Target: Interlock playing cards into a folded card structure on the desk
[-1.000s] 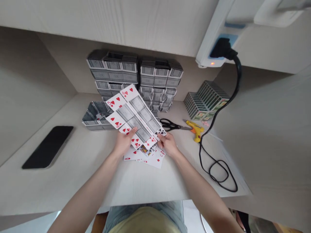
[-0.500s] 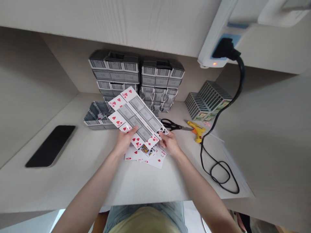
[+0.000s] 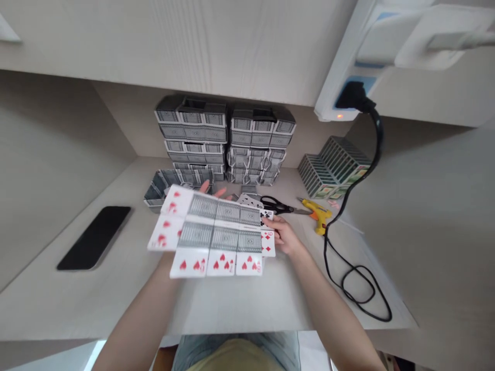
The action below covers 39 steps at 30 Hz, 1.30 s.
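Observation:
A flat panel of joined playing cards (image 3: 216, 238) is held tilted above the desk, with patterned backs in its middle and hearts faces along its edges. My right hand (image 3: 284, 234) pinches the panel's right end, by a club card and a diamond card. My left hand (image 3: 207, 186) is mostly hidden beneath the panel. Its fingertips stick out past the far edge, stretched and apart; whether the palm touches the cards is hidden. Loose cards (image 3: 249, 200) lie just beyond the panel, beside black-handled scissors (image 3: 276, 205).
Several boxes built from cards (image 3: 193, 123) are stacked at the back, with an open card box (image 3: 154, 196) in front. A phone (image 3: 95, 237) lies left. To the right are a yellow glue gun (image 3: 319, 214), green striped boxes (image 3: 330, 167) and a black cable (image 3: 348, 268) from a power strip (image 3: 328, 103).
The panel has turned flatter and more level, its left end swinging down toward me. My left hand has let go of the near edge and slid underneath. My right hand keeps its grip.

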### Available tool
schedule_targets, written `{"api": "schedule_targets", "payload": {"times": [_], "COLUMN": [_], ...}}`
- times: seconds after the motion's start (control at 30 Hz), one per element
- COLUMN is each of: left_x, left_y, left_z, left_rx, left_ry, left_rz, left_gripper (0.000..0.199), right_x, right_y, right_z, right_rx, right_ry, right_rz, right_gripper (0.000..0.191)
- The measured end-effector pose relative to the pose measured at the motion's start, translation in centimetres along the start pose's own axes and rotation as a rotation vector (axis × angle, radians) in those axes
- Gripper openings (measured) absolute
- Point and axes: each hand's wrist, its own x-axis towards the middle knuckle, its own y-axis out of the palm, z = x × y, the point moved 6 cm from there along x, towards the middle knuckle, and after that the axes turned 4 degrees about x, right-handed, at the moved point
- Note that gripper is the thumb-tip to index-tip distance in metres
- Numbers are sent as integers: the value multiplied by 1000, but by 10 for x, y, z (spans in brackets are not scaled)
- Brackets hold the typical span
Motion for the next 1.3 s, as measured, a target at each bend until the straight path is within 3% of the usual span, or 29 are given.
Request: {"api": "schedule_targets", "payload": {"times": [0.13,0.3,0.43,0.6,1.0,1.3], "left_x": [10,31,40,36,30,38], "left_y": [-14,-41,-61,-65,-75,-98], "left_z": [19,32,23,14,9,27], "left_rx": [-77,-164,-140,-106,-47,23], "left_ry": [110,247,321,388,570,585], "left_rz": [-46,108,198,234,107,36], "left_gripper": [57,69,72,69,56,54], "right_x": [2,3,4,4,0,0], "right_y": [13,32,37,38,40,35], "right_z": [-17,-33,-41,-47,-41,-42], "right_rx": [-69,-37,-48,-59,-128,-184], "right_ry": [69,93,139,177,146,116], "right_rz": [50,68,107,188,192,125], "right_gripper": [26,28,29,30,31,32]}}
